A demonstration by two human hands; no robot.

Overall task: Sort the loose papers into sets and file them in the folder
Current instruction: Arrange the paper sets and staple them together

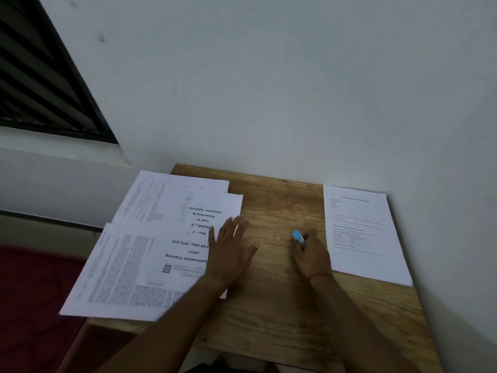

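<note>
Table (pixel 269 305): the rear and right sides are being closed off by the white wall (pixel 269 90). The left and near edges are free.

The loose papers (pixel 161 200) are being supported on the left part of the table as an overlapping spread of several sheets. The spread is being carried out past the table's left edge, above a red surface (pixel 27 292). A single printed sheet (pixel 360 232) is being supported on the right part, with its far edge just beside the wall, well apart from the spread. A broad strip of bare wood is being left open between the two, and both hands are being held inside it.

Left-hand grip (pixel 228 251): it is being held open, palm down, fingers straight and fanned. It is being laid over the right edge of the title sheet (pixel 185 251) marked "Examination Training", fingertips reaching over bare wood. Nothing is being held.

Right-hand grip (pixel 313 254): the fingers are being curled round a small blue object (pixel 297 235), which is being pinched so that it stands out above the knuckles. Its kind cannot be told. The hand is being held just beside the single sheet's left edge. An orange thread (pixel 320 275) is being worn at the wrist.
</note>
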